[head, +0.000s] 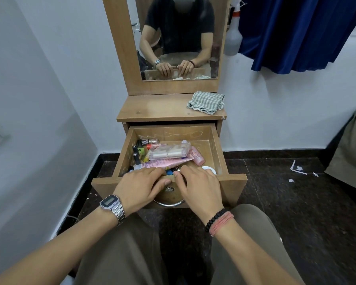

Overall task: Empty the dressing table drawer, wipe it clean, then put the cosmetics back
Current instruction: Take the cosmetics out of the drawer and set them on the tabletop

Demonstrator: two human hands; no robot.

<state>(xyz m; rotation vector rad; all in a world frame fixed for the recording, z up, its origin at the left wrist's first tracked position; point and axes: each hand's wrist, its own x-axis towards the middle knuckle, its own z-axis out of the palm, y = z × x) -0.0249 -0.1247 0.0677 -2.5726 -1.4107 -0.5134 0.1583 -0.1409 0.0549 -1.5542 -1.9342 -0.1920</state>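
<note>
Cosmetics (169, 172) partly under hands (171, 187)

Drawer (218, 149) open before you, cosmetics (164, 155) heaped left inside. Your left hand (140, 188) and right hand (197, 186) on its front edge. Cloth (207, 102) on tabletop (152, 110), right, below mirror (179, 38).

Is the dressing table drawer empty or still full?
Still full. The open drawer holds a pink tube, a clear case and small bottles; both hands grip its front edge.
</note>
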